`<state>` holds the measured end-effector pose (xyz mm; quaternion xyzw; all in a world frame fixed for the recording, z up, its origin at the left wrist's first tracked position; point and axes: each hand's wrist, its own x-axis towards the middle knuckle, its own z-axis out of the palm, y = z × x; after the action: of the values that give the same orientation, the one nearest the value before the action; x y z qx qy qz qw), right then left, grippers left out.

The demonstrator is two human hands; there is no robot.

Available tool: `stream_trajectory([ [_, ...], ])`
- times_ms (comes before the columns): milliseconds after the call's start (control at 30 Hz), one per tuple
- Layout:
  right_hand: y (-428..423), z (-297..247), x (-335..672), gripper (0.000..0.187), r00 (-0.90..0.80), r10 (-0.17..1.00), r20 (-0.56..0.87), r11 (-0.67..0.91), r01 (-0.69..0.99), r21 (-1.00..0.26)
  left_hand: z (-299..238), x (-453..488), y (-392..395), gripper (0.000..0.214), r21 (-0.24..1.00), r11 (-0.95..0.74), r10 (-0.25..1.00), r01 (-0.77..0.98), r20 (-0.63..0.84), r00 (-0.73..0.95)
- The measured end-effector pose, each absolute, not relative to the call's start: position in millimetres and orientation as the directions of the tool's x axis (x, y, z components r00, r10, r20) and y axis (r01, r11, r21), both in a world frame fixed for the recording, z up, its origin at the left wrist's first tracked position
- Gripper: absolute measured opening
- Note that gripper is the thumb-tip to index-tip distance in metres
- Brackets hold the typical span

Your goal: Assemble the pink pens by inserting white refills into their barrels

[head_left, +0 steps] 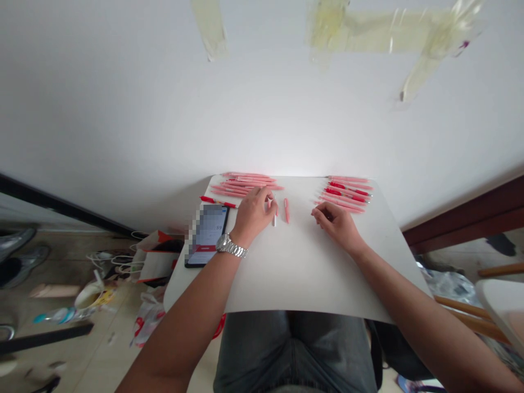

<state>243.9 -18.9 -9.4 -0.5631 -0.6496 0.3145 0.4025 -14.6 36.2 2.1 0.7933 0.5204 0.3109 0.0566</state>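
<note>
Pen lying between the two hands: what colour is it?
The pen is pink; the head view shows it.

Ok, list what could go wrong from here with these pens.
The white board sits on the lap; a tilt could roll the left pen pile or right pen pile off.
The phone lies at the board's left edge and might slide off.
The loose pink piece between left hand and right hand could roll away.
</note>
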Motion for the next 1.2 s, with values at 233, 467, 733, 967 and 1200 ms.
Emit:
stream_trajectory([
  [233, -18.0, -10.5, 244.1, 0.037, -0.046, 0.984, 0.173, 0.174, 0.472, -0.864, 2.9, -6.6, 31.7, 0.034, 0.367, -0.684, 0.723, 0.630, 0.458, 0.518],
  [467, -19.2, -8.1, 242.9, 0.037, -0.047, 0.984, 0.171, 0.173, 0.475, -0.863, 2.5, -8.3, 28.9, 0.069, 0.330, -0.707, 0.704, 0.625, 0.406, 0.583],
  [733, -20.2, -6.2, 242.1, 0.035, -0.052, 0.984, 0.171, 0.175, 0.466, -0.867, 0.6, -9.9, 28.0, 0.095, 0.281, -0.721, 0.691, 0.633, 0.363, 0.625],
  [967, -19.6, -7.6, 243.3, 0.036, -0.051, 0.984, 0.170, 0.174, 0.478, -0.861, 0.0, -10.1, 29.4, 0.091, 0.281, -0.714, 0.698, 0.642, 0.368, 0.615],
  [1200, -21.5, -4.7, 240.1, 0.038, -0.039, 0.987, 0.157, 0.160, 0.386, -0.908, 7.1, -2.3, 24.3, 0.096, 0.397, -0.745, 0.667, 0.536, 0.440, 0.601],
])
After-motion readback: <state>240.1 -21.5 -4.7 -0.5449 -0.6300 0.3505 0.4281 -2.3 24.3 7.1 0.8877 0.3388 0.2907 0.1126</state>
